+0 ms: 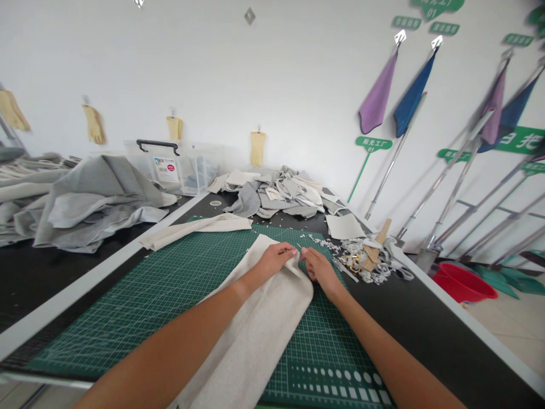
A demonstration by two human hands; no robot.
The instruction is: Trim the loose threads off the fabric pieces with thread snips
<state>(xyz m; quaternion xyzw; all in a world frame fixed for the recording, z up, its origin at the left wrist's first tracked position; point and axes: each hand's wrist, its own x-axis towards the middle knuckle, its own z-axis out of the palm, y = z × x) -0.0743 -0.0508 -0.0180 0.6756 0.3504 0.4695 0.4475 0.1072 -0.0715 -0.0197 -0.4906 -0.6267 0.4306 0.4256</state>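
We look from the person's head, forward and down past the left forearm [170, 355] and right forearm [383, 358], close onto a cutting mat [140, 307], with a wall [213, 74] beyond.

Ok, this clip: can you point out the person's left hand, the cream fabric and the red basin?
Left hand [272, 262], head view, point on the back of the hand.
Cream fabric [259, 335], head view, point on its middle, beside the left forearm.
Red basin [457, 289], head view, point on its outer wall.

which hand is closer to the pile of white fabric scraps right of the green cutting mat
Right: the right hand is nearer, just left of the white fabric scrap pile, not touching it. The left hand is farther left, on the beige woven cloth.
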